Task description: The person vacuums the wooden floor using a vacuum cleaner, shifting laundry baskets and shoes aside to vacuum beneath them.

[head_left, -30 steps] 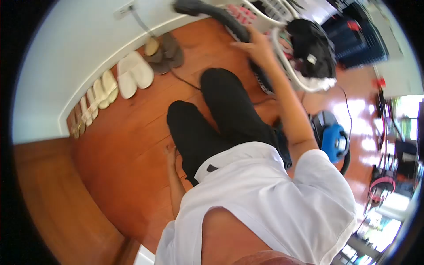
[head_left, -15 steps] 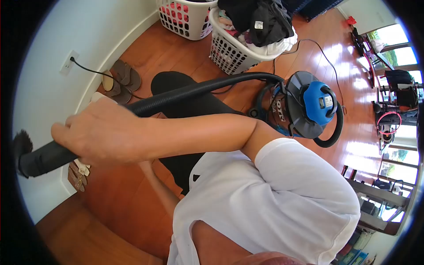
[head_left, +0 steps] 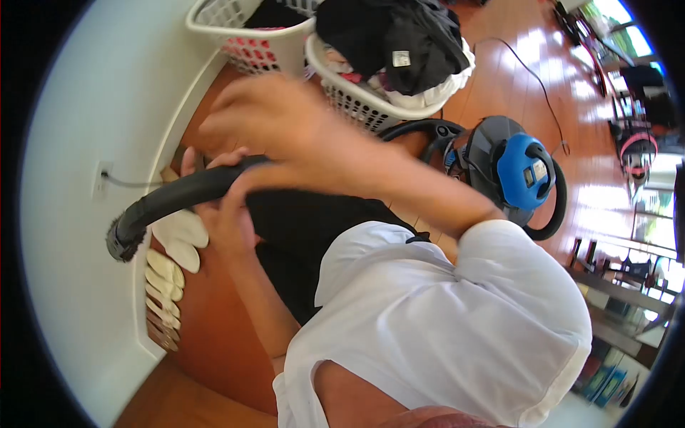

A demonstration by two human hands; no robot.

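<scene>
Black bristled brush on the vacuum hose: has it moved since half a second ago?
Yes: against the white wall outlet, the black brush shifted right in view, from below-left to below-right.

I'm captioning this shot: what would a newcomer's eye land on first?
Probably the black hose, left of centre, with the left hand around it and the blurred right hand above. Then the blue-topped vacuum, right of centre, and the basket heaped with clothes at the top.

The vacuum wand [head_left: 187, 191] is matt plastic, its brush tip [head_left: 121, 246] (blurred here) seemingly bristly, the floor [head_left: 214, 349] glossy wood, the baskets [head_left: 285, 48] smooth plastic.
</scene>
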